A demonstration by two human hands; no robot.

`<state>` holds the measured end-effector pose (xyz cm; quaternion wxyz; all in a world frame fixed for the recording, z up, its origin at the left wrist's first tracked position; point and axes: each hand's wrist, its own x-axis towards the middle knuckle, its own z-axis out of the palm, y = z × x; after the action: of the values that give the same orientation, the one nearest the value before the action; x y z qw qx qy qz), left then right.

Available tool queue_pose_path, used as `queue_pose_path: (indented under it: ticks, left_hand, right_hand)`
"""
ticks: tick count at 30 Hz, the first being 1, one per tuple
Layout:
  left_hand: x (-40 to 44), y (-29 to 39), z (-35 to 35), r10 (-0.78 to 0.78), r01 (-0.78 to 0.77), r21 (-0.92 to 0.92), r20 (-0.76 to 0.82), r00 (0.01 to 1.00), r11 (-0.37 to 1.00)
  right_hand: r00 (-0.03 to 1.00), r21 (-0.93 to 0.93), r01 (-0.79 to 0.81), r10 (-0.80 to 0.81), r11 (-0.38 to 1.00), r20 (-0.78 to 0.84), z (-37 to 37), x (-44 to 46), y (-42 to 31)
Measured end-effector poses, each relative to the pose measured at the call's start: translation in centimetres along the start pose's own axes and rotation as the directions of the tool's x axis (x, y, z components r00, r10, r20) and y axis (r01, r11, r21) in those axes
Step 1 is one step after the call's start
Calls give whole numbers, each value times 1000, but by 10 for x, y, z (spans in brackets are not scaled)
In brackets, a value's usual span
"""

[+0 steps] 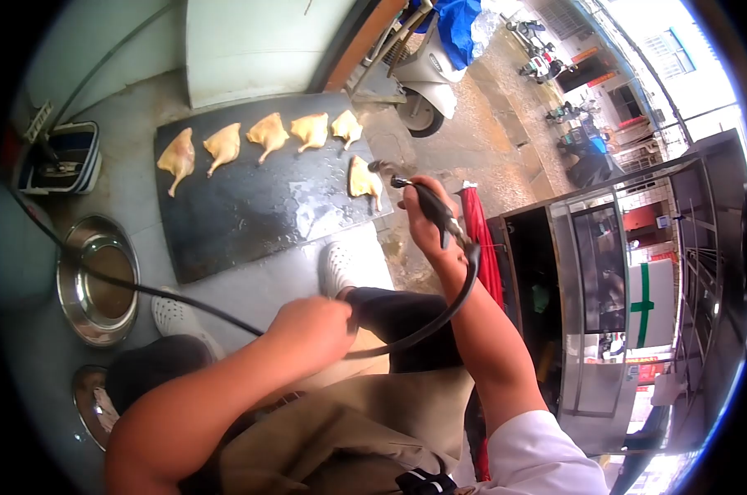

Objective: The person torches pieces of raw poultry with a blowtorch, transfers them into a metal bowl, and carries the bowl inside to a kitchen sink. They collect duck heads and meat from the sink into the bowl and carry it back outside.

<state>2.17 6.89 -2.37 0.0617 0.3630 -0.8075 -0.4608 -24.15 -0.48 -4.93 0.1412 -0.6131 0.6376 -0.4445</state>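
My right hand (430, 219) is wrapped round a black torch-like tool (434, 206) with a hose running from its rear end. Its nozzle points left, close to a plucked poultry leg (364, 181) at the right edge of a dark slab (250, 223). Several more pale yellow legs (267, 136) lie in a row along the slab's far side. Over my lap, my left hand (314, 328) is closed round the black hose (200, 307), which crosses to the left side. Wet, shiny patches show on the slab's near right part.
At the left stand a metal basin (99, 285) with brownish liquid, a smaller bowl (89, 400) and a rectangular tub (60, 161). A parked scooter (430, 82) is beyond the slab. Folded red cloth (482, 239) and a metal-framed cabinet (567, 313) stand to the right.
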Motion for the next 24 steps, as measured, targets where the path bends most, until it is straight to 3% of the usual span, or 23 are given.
queue_pose_path:
  ticks: [3,5,7,9,11,15,18,21,24]
  left_hand:
    - [19,7,-15,-149,46,-306,-322,935,951]
    - [33,0,-9,-202,-67,-519,-445,872,852]
    - [40,2,-3,-222,-209,-743,-435,873,636]
    - [34,7,-3,-167,-290,-700,-506,846,653]
    - [25,10,-10,-122,-239,-739,-398,909,630]
    - [23,9,-16,-94,-273,-748,-407,909,605]
    - [25,5,-18,-137,-264,-725,-443,886,636]
    - [25,2,-24,-143,-271,-735,-446,884,622]
    - [25,2,-29,-170,-235,-673,-478,862,701]
  right_hand:
    - [949,-182,310,-316,933,-6,-7,-15,-42]
    - [887,-241,456,-460,857,41,-8,-35,-78]
    - [824,-157,563,-565,812,30,-2,-55,-90]
    - [884,-37,454,-455,890,-103,9,-70,-106]
    - [884,-100,450,-459,887,-94,7,-73,-115]
    - [878,-120,476,-479,871,3,13,-75,-118]
    - [858,-32,514,-514,857,15,22,-73,-123]
    - [834,-59,551,-552,832,-2,28,-68,-120]
    - [816,-76,576,-578,814,4,31,-65,-121]
